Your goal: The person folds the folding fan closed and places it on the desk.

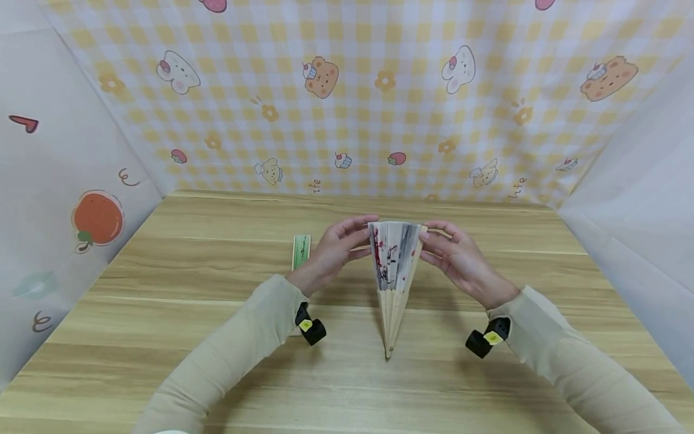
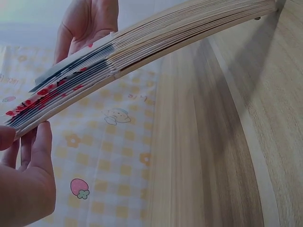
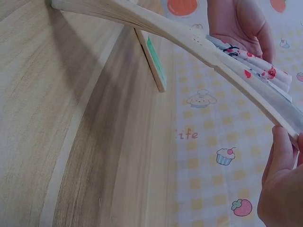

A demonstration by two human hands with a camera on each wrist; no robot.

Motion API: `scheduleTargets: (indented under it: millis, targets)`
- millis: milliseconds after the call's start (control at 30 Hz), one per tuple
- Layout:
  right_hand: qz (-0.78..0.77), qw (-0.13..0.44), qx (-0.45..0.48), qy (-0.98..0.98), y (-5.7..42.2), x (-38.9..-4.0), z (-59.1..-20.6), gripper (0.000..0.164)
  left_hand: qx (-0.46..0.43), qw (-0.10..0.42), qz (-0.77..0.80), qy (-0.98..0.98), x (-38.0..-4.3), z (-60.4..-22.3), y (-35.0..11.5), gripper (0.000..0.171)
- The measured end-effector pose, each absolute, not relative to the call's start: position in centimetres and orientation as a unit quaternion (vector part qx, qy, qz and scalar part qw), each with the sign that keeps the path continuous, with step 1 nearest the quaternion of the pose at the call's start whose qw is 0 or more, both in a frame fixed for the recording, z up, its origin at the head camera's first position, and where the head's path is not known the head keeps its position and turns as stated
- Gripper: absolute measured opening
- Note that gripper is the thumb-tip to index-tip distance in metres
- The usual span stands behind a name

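Note:
A folding fan (image 1: 391, 259) with pale wooden ribs and a grey-white leaf painted with red blossoms is partly spread, its pivot end toward the person. My left hand (image 1: 338, 250) pinches the leaf's upper left edge between thumb and fingers. On the opposite edge, my right hand (image 1: 458, 259) grips the outer rib near the top. Both wrist views show the fan (image 2: 71, 80) tilted, its pleats still close together and its pivot end near the wooden surface. In the right wrist view the right thumb is partly cut off by the frame edge.
A narrow green and cream box (image 1: 300, 250) lies left of the fan, partly covered by the left forearm. The wooden table (image 1: 217, 241) meets a yellow checked cloth backdrop (image 1: 358, 108) at the back. White cloth walls (image 1: 49, 181) stand on both sides.

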State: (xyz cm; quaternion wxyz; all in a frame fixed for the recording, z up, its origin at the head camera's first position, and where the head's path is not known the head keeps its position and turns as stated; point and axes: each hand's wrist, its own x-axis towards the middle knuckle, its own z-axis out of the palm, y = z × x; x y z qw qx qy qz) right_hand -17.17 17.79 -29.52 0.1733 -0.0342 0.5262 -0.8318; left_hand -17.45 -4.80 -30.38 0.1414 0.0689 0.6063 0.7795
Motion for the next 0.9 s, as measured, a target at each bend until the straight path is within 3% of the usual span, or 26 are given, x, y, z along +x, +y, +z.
scheduleTargets:
  millis: [400,900]
  targets:
    - [-0.836,0.177,-0.035,0.518,17.8,-17.1,-29.1,0.012,0.11,0.148,0.773,0.607,-17.4,-30.2,-4.5,0.046]
    - [-0.824,0.187,-0.033,0.533,16.9,-17.0,-29.0,0.011,0.113,0.147,0.769,0.612,-17.4,-30.2,-3.8,0.042]
